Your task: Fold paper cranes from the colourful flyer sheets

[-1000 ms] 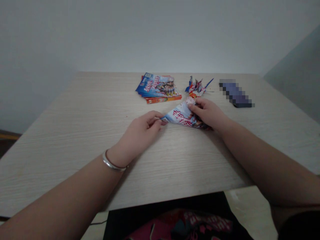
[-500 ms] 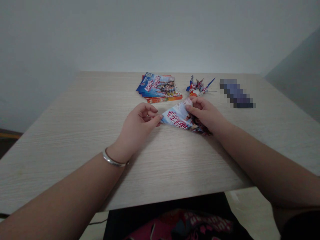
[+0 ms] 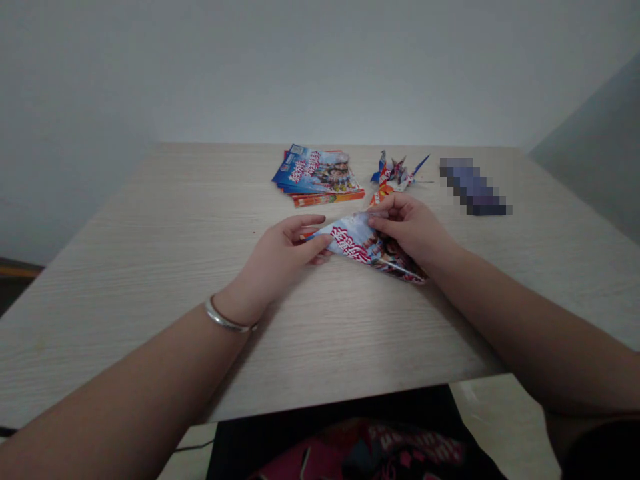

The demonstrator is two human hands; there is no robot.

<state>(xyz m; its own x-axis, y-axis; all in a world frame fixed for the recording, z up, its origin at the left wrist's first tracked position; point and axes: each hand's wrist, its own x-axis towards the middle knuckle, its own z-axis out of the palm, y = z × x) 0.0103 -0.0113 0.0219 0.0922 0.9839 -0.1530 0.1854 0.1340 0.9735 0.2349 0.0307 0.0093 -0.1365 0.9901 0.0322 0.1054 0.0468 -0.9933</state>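
Between my hands is a folded sheet of printed paper (image 3: 354, 243), pale blue with red-and-white lettering and a colourful picture. My left hand (image 3: 290, 250) pinches its pointed left corner, thumb on top and fingers underneath and behind. At the upper right edge, my right hand (image 3: 407, 227) grips the paper between thumb and fingers; part of the sheet is hidden behind that hand. The paper is tilted just above or against the table; I cannot tell which. An orange flap shows at its upper edge near the right fingertips.
A stack of printed leaflets (image 3: 320, 173) lies at the back of the wooden table (image 3: 165, 253). Beside it are folded paper cranes (image 3: 397, 175). A blurred-out dark rectangular object (image 3: 475, 187) lies at the back right. A wall rises behind the table.
My left hand has shifted its hold further along the paper's left point. The paper has tipped and moved slightly lower, and an orange flap now shows at its top edge.
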